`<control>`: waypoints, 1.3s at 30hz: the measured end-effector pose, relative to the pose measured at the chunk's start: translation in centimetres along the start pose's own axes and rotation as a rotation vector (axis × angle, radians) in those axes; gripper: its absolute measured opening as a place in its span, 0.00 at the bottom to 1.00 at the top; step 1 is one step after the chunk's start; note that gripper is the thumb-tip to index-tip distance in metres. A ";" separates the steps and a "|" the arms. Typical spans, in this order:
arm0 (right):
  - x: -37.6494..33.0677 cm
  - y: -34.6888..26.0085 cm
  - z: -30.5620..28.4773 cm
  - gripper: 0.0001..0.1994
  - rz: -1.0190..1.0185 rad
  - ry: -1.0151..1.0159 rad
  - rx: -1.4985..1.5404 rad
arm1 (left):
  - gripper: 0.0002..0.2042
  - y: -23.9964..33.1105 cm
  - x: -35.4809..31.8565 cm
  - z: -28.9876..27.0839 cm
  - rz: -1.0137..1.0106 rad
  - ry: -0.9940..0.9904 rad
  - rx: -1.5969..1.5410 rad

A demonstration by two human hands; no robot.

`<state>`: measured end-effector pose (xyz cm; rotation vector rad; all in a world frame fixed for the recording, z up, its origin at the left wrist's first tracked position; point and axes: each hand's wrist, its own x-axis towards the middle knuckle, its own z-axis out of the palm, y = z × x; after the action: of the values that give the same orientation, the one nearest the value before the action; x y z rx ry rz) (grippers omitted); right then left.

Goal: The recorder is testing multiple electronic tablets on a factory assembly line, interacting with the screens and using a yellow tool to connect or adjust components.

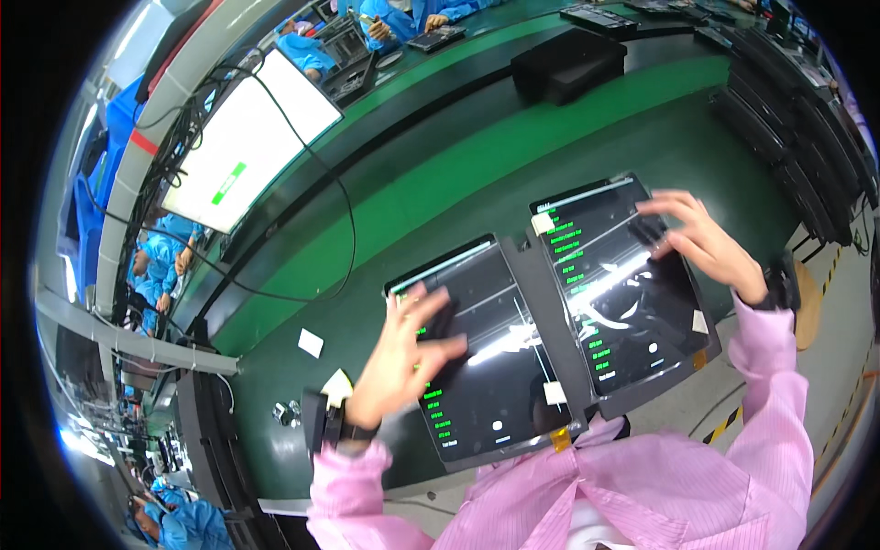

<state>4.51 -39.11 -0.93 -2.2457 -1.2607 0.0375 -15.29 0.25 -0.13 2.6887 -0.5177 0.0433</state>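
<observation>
Two tablets lie side by side near the front edge of the bench, their dark screens showing lists in green text. Over the upper left part of the left tablet (490, 394) hovers my left hand (396, 357), slightly blurred, its fingers apart and nothing in it. My right hand (704, 240) is at the upper right of the right tablet (632, 330), fingers spread and empty. Whether any fingertip touches glass I cannot tell. Small pale stickers (555, 392) are on the screens, and a piece of amber tape (561, 440) is at the left tablet's lower edge.
A lit monitor (261, 137) stands at the far left, its black cable looping onto the green bench (412, 197). Beyond is a black box (568, 66); stacked black trays (793, 128) stand at right. White paper (311, 343) lies left. People in blue work at other benches.
</observation>
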 end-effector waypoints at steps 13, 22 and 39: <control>3.4 0.2 2.6 0.15 -0.051 0.056 -0.161 | 0.17 0.9 2.9 0.6 -0.024 0.019 0.128; 2.8 -2.3 0.9 0.14 -0.096 0.051 -0.047 | 0.28 5.9 -0.7 -0.7 0.025 0.050 -0.021; -8.3 -10.4 0.2 0.12 0.094 -0.010 0.202 | 0.28 8.9 -4.1 3.5 0.125 -0.044 0.082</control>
<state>-8.31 -41.38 1.90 -2.1302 -1.1032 0.2028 -22.46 -7.24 -0.38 2.7388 -0.7125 0.0419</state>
